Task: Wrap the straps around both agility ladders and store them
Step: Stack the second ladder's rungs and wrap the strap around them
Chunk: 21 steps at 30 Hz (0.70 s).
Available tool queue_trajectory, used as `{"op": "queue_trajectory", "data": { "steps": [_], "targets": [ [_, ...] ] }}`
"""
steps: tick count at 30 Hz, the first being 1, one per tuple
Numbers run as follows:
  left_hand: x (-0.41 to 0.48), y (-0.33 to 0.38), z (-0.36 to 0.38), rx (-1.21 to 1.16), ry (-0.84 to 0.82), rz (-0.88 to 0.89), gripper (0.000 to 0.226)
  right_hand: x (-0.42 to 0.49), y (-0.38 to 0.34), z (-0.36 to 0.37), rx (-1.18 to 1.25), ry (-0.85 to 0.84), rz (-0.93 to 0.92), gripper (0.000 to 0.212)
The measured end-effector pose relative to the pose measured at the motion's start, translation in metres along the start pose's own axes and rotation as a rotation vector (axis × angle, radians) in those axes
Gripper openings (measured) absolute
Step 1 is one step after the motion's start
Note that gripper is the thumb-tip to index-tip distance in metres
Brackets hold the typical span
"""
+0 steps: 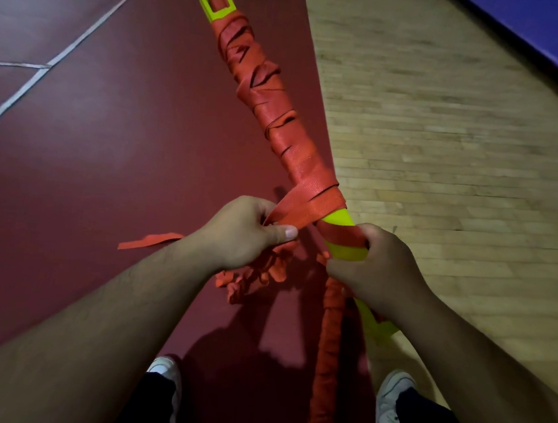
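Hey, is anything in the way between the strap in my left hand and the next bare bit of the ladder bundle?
Only your right hand: it grips the ladder bundle just below the last wraps. The strap runs freely from your left hand to the bundle.

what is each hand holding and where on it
The left hand pinches the orange strap just where it leaves the wraps; the right hand grips the yellow-green ladder rungs near their lower end.

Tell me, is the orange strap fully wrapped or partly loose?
Partly loose: orange strap covers the yellow rungs, but left hand holds a free length.
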<state>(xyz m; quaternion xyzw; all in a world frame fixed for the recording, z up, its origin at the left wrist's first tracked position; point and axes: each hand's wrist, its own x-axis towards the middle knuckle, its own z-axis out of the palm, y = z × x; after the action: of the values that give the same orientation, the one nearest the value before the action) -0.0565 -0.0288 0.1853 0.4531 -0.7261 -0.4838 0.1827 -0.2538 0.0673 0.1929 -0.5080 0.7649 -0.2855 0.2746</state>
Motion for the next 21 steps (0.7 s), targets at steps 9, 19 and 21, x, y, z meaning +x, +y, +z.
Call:
{"op": "queue_trajectory", "data": {
  "steps": [9, 19, 21],
  "targets": [
    [-0.011, 0.014, 0.007, -0.328, 0.057, 0.032, 0.043, -0.004, -0.01, -0.006, 0.174, -0.14, 0.002, 0.025],
    [-0.012, 0.022, 0.001, -0.602, -0.091, 0.256, 0.066, -0.015, -0.017, -0.015, 0.677, -0.613, 0.063, 0.039],
    [-0.009, 0.021, 0.001, -0.6, -0.026, 0.297, 0.078, -0.014, -0.016, -0.016, 0.671, -0.661, 0.04, 0.032]
  ]
}}
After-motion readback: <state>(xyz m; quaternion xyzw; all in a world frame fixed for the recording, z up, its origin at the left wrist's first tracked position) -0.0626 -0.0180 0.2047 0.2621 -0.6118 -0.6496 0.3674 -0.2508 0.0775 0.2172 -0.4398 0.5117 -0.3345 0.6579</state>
